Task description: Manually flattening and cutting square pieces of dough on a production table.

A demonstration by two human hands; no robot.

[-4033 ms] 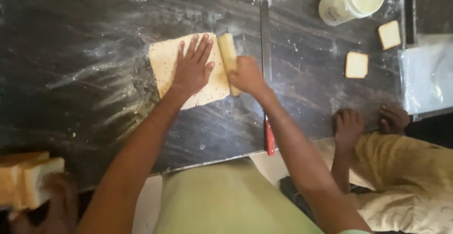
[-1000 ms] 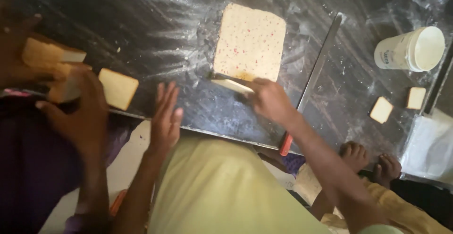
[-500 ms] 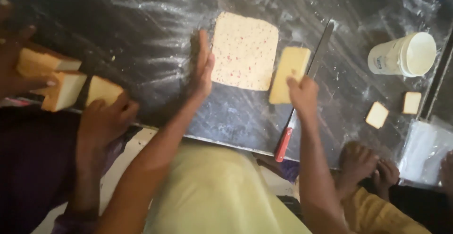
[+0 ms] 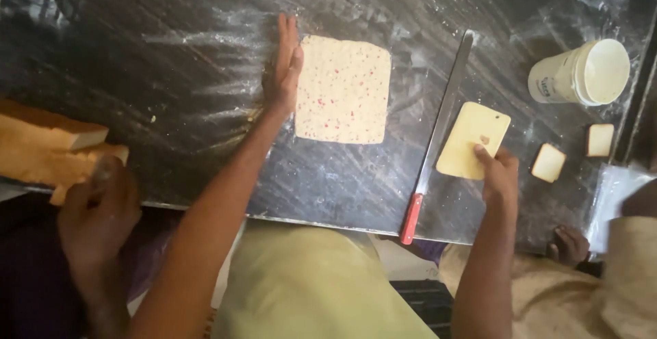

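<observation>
At the far left, another person's hand (image 4: 96, 205) is resting by a stack of pale slabs (image 4: 48, 151) at the edge of the dark, flour-streaked bench (image 4: 171, 58); that hand belongs to a co-worker and is best left out of the way.

Moving right, the left hand (image 4: 284, 65) is standing on its edge, fingers straight and together, pressing flat against the left side of the square speckled dough sheet (image 4: 342, 89), which is lying flat near the middle of the bench. To square that side well, the palm should probably be staying upright and pushing evenly along the whole edge, so the sheet is not buckling or sliding toward the long knife (image 4: 441, 123) with the red handle, which is lying just to the right of the sheet, apart from it.

Further right, the right hand (image 4: 499, 175) is pinching the lower corner of a pale yellow scraper (image 4: 473, 140), fingers closed on it, the card lying flat on the bench beyond the knife. A white tub (image 4: 582, 72) on its side and two small pale squares (image 4: 549, 162) are sitting at the far right.
</observation>
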